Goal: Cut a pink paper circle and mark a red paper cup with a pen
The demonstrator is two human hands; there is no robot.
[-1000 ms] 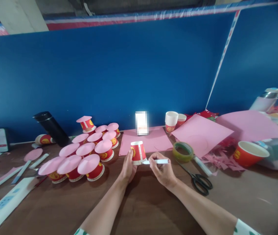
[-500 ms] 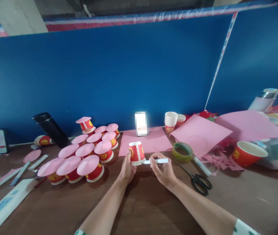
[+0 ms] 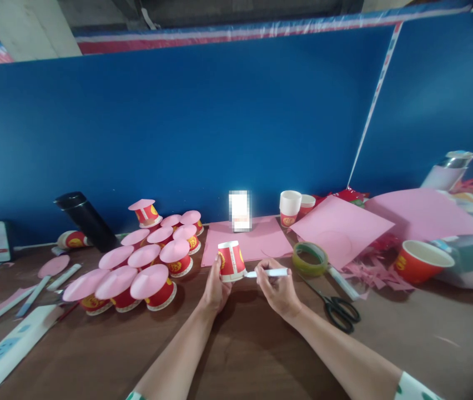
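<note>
My left hand (image 3: 215, 289) is closed around a red and white paper cup (image 3: 232, 262), held upside down a little above the table. My right hand (image 3: 277, 286) grips a white marker pen (image 3: 273, 273) whose tip is at the cup's lower rim on the right; whether it touches I cannot tell. To the left stand several upturned red cups (image 3: 161, 294) topped with pink paper discs (image 3: 150, 281). Pink paper sheets (image 3: 257, 241) lie behind the cup in my hand.
Right of my hands are a roll of tape (image 3: 310, 259), black-handled scissors (image 3: 342, 314), stacked paper cups (image 3: 290, 208) and a red cup (image 3: 422, 262). Leftward lie a black bottle (image 3: 86, 221) and a white power strip (image 3: 14, 350). A blue panel (image 3: 220, 122) closes off the back.
The held cup has turned slightly, with its white printed strip now less plain. Both hands keep nearly the same place and grip.
</note>
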